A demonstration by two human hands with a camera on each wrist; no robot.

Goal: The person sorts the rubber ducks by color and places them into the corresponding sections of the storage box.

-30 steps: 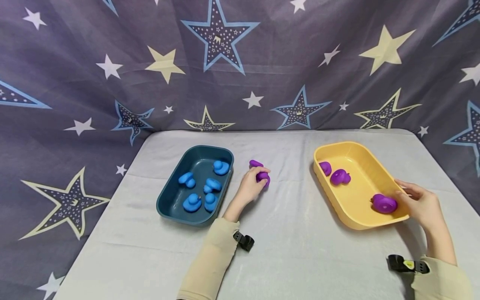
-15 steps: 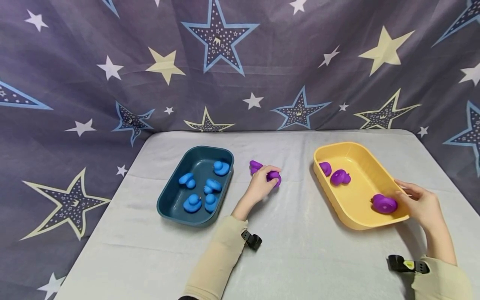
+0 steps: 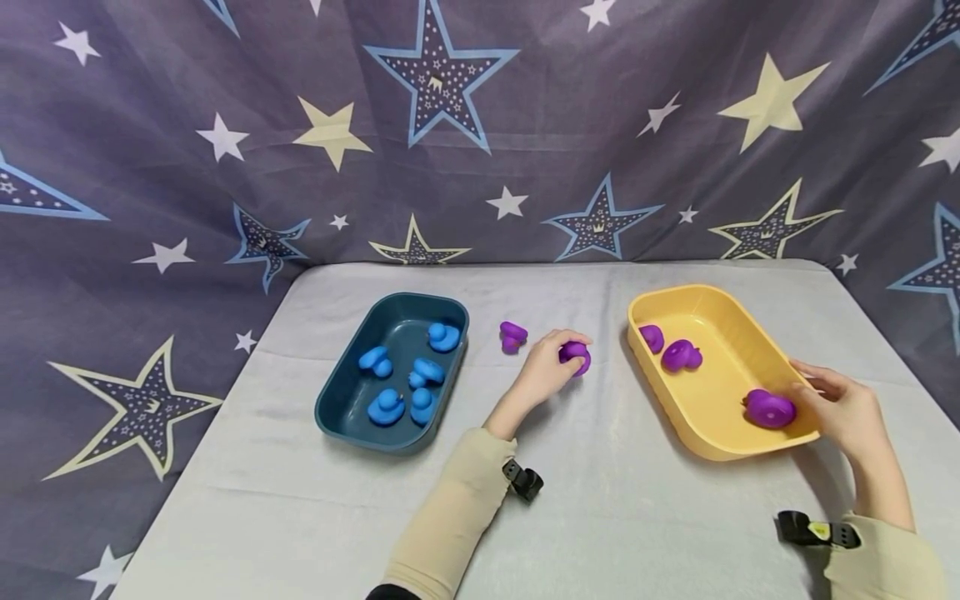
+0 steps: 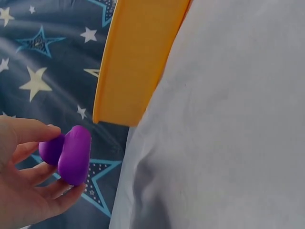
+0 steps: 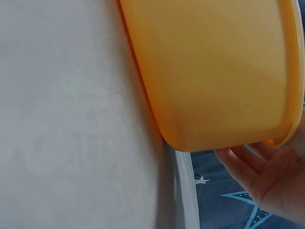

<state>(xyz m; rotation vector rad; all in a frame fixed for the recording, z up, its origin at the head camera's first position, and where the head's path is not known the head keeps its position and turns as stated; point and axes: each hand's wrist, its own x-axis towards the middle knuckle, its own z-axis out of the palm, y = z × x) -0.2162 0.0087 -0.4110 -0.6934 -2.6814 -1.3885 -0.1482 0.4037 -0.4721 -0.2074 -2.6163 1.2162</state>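
My left hand [image 3: 547, 367] holds a purple rubber duck [image 3: 575, 357] over the table, between the two bins. In the left wrist view the thumb and fingers pinch the duck [image 4: 74, 155] by its head end. Another purple duck [image 3: 513, 337] lies tipped on the cloth, behind and left of that hand. On the right, my right hand [image 3: 847, 408] grips the rim of the yellow bin [image 3: 701, 446], its thumb over the edge. The right wrist view has the fingers [image 5: 233, 164] against the bin's outer wall. Inside that bin sit purple ducks, one [image 3: 769, 409] close to the right thumb.
A dark blue bin [image 3: 327, 400] with several blue ducks, one of them [image 3: 386, 407] near its front, stands left on the table [image 3: 247, 492]. Pale cloth covers the tabletop. Behind it hangs a star-patterned curtain [image 3: 480, 175].
My left hand has carried its purple duck rightward, away from the other purple duck, which is now fully in sight. The right hand and both bins stay put.
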